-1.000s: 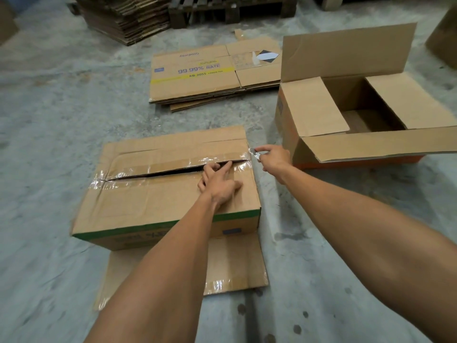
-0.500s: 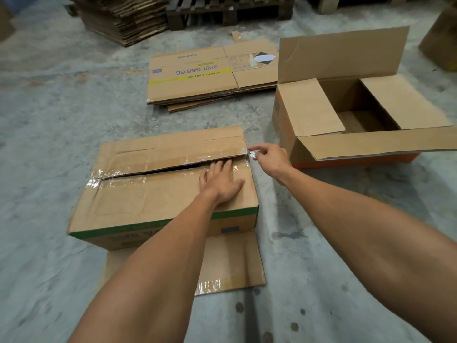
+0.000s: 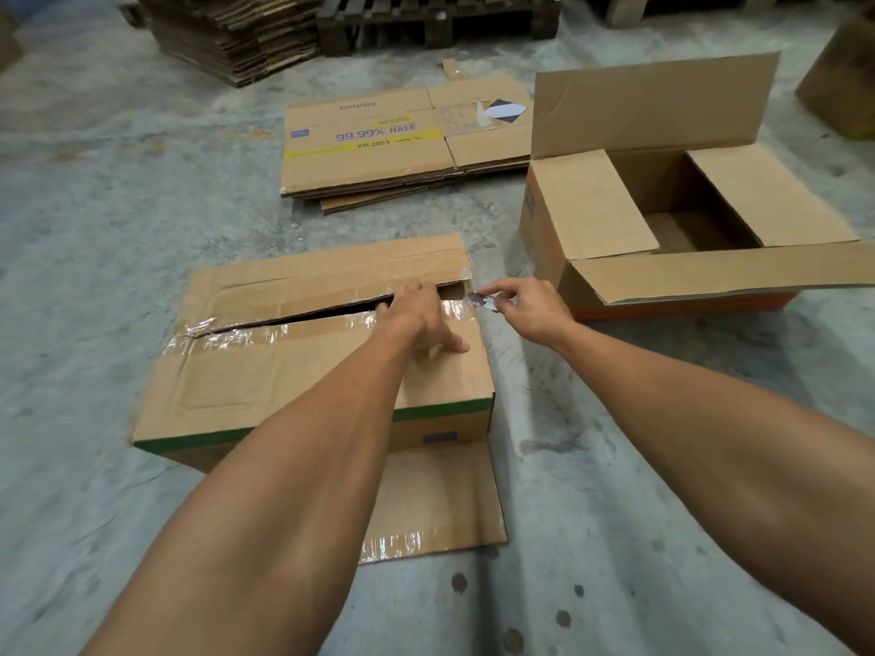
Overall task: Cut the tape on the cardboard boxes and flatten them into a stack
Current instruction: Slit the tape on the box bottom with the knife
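Observation:
A low cardboard box with a green stripe lies on the floor in front of me, its taped top seam slit open along the middle. My left hand reaches into the right end of that slit, fingers hooked under the far flap. Just off the box's right corner, my right hand pinches a small metal blade. A stack of flattened boxes with blue and yellow print lies further back.
An open box with raised flaps stands at the right. A loose flat cardboard sheet sticks out from under the near box. Tall piles of flattened cardboard and wooden pallets line the back. The floor is bare concrete.
My left hand slid from lying flat on the near flap to the slit, fingers now under the far flap. The gap has widened. The right hand stays at the box's right corner with the blade.

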